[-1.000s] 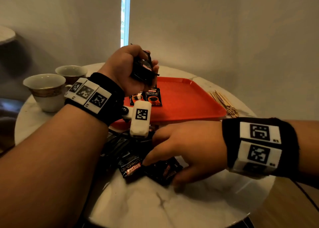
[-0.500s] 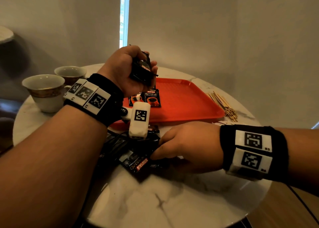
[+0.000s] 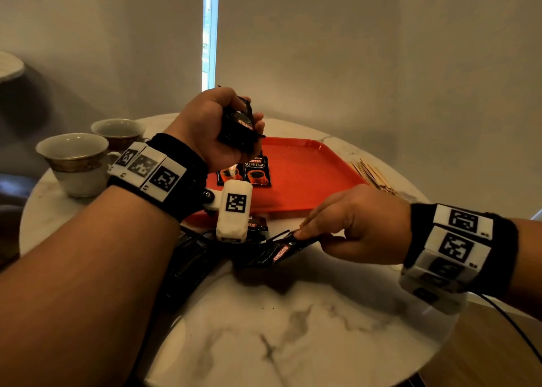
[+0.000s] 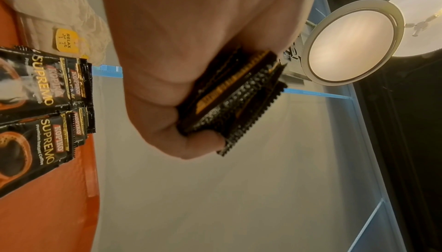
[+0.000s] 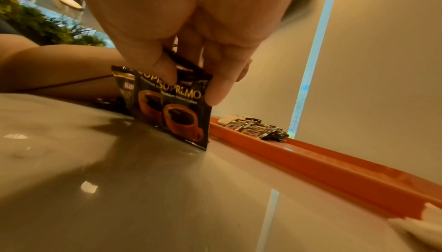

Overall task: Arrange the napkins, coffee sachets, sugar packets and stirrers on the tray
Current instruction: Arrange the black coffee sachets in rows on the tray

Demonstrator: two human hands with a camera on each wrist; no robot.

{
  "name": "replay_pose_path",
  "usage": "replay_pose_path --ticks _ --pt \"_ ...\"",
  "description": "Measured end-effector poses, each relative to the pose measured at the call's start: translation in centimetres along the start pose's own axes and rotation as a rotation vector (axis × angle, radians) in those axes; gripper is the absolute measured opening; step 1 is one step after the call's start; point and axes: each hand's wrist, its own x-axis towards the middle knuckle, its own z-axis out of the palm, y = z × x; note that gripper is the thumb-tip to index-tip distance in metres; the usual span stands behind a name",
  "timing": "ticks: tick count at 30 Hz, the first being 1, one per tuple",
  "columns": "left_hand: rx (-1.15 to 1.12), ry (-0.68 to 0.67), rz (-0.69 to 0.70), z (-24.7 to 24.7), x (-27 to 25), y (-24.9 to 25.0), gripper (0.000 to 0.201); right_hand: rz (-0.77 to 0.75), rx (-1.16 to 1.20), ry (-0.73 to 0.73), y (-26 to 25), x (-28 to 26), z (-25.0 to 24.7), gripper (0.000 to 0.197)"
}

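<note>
head view: the left hand (image 3: 211,122) was raised above the near left corner of the orange tray (image 3: 308,175), wrist bent and palm turned toward the camera, its fingers curled tightly round a bunch of black coffee sachets (image 3: 239,128). from the left wrist view the same bunch (image 4: 234,97) was seen edge-on, squeezed between thumb and fingers, with serrated ends sticking out. the right hand (image 3: 355,225) was held low over the marble table (image 3: 293,328), forearm level and knuckles up, and a few sachets (image 3: 281,251) were pinched between thumb and fingertips, their lower ends trailing to the tabletop. in the right wrist view those pinched sachets (image 5: 177,108) were stood nearly upright with their bottom corner touching the table, just beside the tray's near rim (image 5: 311,161). two more sachets (image 3: 253,171) were laid flat side by side on the tray near its left end. a loose dark pile of sachets (image 3: 190,257) was left on the table under the left forearm. wooden stirrers (image 3: 372,172) were laid on the table just beyond the tray's right edge. two cups (image 3: 77,160) were stood at the far left of the table.
</note>
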Motion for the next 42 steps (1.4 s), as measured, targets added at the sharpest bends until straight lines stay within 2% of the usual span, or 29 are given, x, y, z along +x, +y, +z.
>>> replay_pose_path --ticks 5,11,14,17,19,22,25,28,33,36,38,42 --pt "0.009 0.002 -0.003 0.0 0.0 -0.1 0.021 0.086 -0.004 -0.016 0.7 -0.3 -0.5 0.033" --pt "0.022 -0.003 -0.005 0.1 -0.2 -0.1 0.023 0.069 -0.069 -0.122 0.1 0.4 0.2 0.050" --pt "0.039 0.004 -0.013 0.1 -0.3 -0.1 0.023 0.059 -0.104 -0.149 0.2 0.7 -0.1 0.044" --pt "0.065 0.022 -0.037 0.2 -0.4 -0.1 0.020 0.123 -0.077 -0.131 0.6 0.9 -1.5 0.036" --pt "0.093 0.029 -0.047 0.2 -0.4 0.0 0.024 0.167 -0.057 -0.072 1.2 1.1 -2.7 0.039" --pt "0.139 0.013 -0.053 0.2 -0.3 0.0 0.028 0.298 -0.049 0.056 2.0 1.2 -5.0 0.026" --pt "0.152 0.003 -0.076 0.2 -0.4 -0.1 0.025 0.419 0.068 0.204 2.7 1.5 -7.3 0.045" --pt "0.159 -0.003 -0.092 0.5 -0.7 -0.2 0.027 0.463 0.187 0.320 2.9 2.2 -8.6 0.043" --pt "0.176 -0.039 -0.121 1.1 -0.9 -0.5 0.040 0.505 0.289 0.520 2.4 4.0 -8.6 0.031" --pt "0.177 -0.054 -0.102 1.6 -1.0 -0.9 0.048 0.510 0.325 0.632 2.0 5.5 -7.6 0.031" --pt "0.176 -0.092 -0.080 1.9 -1.0 -1.2 0.052 0.467 0.332 0.645 1.4 6.7 -6.6 0.033" --pt "0.204 -0.194 -0.070 2.2 -0.9 -1.6 0.054 0.341 0.340 0.568 0.0 8.4 -4.3 0.034"
